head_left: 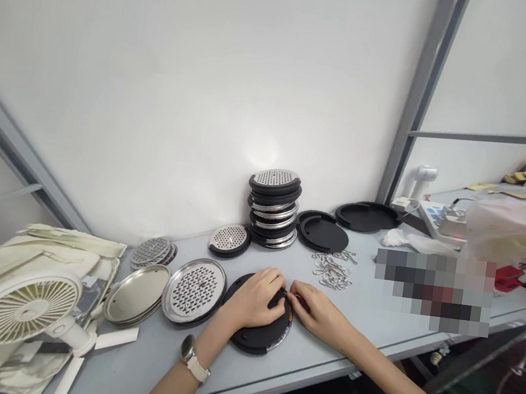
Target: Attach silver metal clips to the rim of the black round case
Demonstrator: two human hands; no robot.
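My left hand (257, 300), with a watch on its wrist, rests across a round black disc (251, 342) and grips its far right edge. A shiny, coloured rim shows along the disc's right side. Opposite, my right hand (315, 308) pinches at that same edge, its fingertips close to those of the left. Whatever small piece sits between the fingertips is too hidden to name. Just beyond my right hand lies a loose pile of metal wire clips (332, 271). To the left of the disc is a round grater plate (196, 291) with a metal rim.
Behind the hands stands a tall stack of black-and-metal grater discs (274, 208), with a single one (229, 239) beside it. Black trays (323, 233) lie to its right. Metal lids (136, 293), perforated discs (151, 251) and a white fan (28, 309) occupy the left side.
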